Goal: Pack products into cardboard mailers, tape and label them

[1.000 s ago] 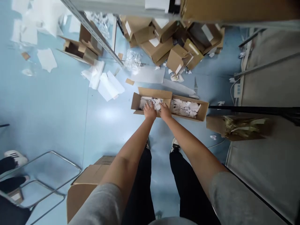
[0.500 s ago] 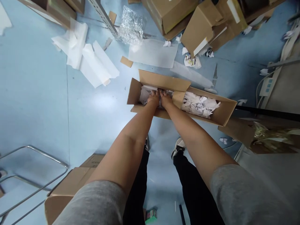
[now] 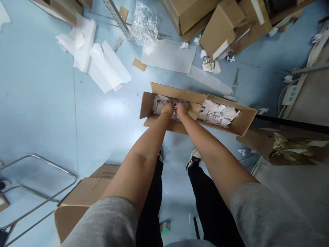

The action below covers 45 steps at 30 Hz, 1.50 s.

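A long open cardboard box (image 3: 248,120) stands on the floor in front of my feet, its flaps folded outward. Crumpled white paper (image 3: 218,114) fills it, with printing on some pieces. Inside the left part of the box, my left hand (image 3: 167,108) is curled into the paper. Close beside it, my right hand (image 3: 181,109) is also closed on crumpled paper. The fingertips of both hands are hidden down in the paper. A short cardboard flap (image 3: 194,110) crosses the box just right of my right hand.
Several cardboard boxes (image 3: 195,17) stand at the top. Loose white sheets (image 3: 108,67), bubble wrap (image 3: 145,24) and paper scraps lie about. A metal-tube frame (image 3: 53,166) and a closed box (image 3: 82,195) are at lower left. A power strip (image 3: 290,95) is at right.
My hands were laid flatter on the paper with fingers stretched forward; now the fingers are curled down into it. The box's far flap leans lower in view.
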Motion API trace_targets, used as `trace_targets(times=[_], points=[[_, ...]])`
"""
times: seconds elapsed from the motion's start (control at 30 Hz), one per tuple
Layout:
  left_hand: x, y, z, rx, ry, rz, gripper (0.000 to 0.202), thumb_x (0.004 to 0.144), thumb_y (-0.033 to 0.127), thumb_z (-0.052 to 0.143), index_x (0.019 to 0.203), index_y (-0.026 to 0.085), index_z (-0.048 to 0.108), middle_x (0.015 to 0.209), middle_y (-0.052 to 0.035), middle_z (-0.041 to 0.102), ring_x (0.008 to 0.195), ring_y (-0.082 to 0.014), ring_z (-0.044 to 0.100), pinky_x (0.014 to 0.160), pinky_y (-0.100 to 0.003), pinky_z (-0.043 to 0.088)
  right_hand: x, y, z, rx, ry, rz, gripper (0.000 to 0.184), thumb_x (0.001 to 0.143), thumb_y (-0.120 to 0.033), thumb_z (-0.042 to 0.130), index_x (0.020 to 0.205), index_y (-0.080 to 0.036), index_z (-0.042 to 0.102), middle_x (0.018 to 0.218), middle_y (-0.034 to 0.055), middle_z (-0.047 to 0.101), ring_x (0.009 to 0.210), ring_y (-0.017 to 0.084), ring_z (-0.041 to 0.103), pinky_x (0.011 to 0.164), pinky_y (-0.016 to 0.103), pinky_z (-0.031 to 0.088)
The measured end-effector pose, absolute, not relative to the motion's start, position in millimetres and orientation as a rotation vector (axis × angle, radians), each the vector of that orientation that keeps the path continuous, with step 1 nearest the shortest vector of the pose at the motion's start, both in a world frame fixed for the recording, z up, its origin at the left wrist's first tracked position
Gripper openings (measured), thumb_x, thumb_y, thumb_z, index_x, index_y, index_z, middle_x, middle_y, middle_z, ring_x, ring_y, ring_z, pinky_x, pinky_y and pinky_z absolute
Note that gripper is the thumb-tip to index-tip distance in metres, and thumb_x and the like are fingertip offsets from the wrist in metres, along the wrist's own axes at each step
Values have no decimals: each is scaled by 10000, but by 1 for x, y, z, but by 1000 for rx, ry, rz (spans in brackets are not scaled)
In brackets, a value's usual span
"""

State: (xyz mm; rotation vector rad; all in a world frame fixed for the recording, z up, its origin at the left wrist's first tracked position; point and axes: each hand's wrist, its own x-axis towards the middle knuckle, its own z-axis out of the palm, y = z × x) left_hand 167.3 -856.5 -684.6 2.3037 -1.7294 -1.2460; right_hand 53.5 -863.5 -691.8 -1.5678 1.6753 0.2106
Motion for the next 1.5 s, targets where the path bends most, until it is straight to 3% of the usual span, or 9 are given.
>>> trace_targets(times=[0.13,0.3,0.73,0.97,1.2,1.5], points=[[171,-852,-622,2316,-1846,-1276,387,975,67,464,1288,162,670,1257,-166,707,1121,-268,694,973,-356,537,47,-859,-627,-1696,1600,101,358,936,-67,504,1151,-156,777,1245,143,716,1176,289,643,1048,370,495],[176,-835,-522,2249,-1836,-1144,446,917,45,502,1304,206,655,1275,-133,688,1150,-286,666,958,-356,519,40,-852,-526,-1753,1560,12,413,946,-44,495,1237,-188,750,1287,114,685,1179,280,636,1060,355,476],[138,-779,-187,1923,-1901,-1102,367,867,120,613,1208,227,698,1187,-112,718,1131,-287,689,983,-378,540,-17,-771,-185,-1695,1653,-349,400,903,-31,538,1193,-241,719,1251,79,685,1173,256,647,1033,351,510],[96,-753,-44,1469,-2270,-1153,334,844,132,635,1143,249,724,1148,-88,734,1098,-276,703,984,-376,548,-55,-688,-34,-1486,1947,-572,338,904,-47,573,1136,-246,718,1224,66,709,1115,243,666,998,332,517],[3,-678,53,751,-2697,-1140,284,843,137,649,1093,248,724,1102,-63,729,1074,-249,704,956,-328,535,-102,-542,59,-1137,2383,-814,320,918,-58,584,1144,-243,715,1161,54,731,1094,236,672,958,316,519],[-135,-470,126,-77,-2942,-1150,218,832,119,657,1012,212,737,1032,-67,738,1033,-247,703,936,-329,527,-148,-304,122,-513,2863,-924,245,952,-98,591,1122,-226,711,1140,67,708,1046,235,660,917,303,507]])
